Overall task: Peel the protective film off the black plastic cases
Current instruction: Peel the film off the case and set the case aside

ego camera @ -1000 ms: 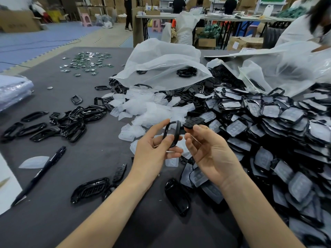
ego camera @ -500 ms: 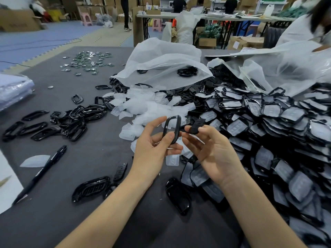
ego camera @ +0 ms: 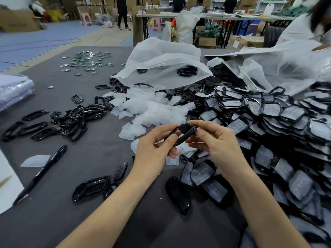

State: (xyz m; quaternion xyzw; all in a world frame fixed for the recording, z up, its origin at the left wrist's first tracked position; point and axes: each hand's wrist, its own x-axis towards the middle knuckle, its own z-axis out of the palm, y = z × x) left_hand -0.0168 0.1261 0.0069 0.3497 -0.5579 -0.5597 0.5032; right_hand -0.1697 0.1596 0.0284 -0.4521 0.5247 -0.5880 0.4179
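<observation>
Both hands hold one black plastic case (ego camera: 184, 134) above the table's middle. My left hand (ego camera: 154, 151) pinches its lower left end between thumb and fingers. My right hand (ego camera: 215, 144) grips its upper right end with curled fingers. The case lies tilted, its dark face up. To the right spreads a big pile of black cases with film (ego camera: 279, 126). A heap of peeled white films (ego camera: 152, 108) lies just beyond my hands. Bare black cases (ego camera: 75, 120) are gathered at the left.
A black pen (ego camera: 43, 171) lies at the left front beside a loose film (ego camera: 35, 161). Single black cases (ego camera: 91, 188) (ego camera: 178, 195) rest near my forearms. White plastic bags (ego camera: 161, 63) stand at the back. Small metal parts (ego camera: 86, 62) are scattered far left. A person in white sits at the far right.
The case was upright in my left hand with my right hand holding a small dark piece beside it. Now it is tilted flat and both hands hold it together.
</observation>
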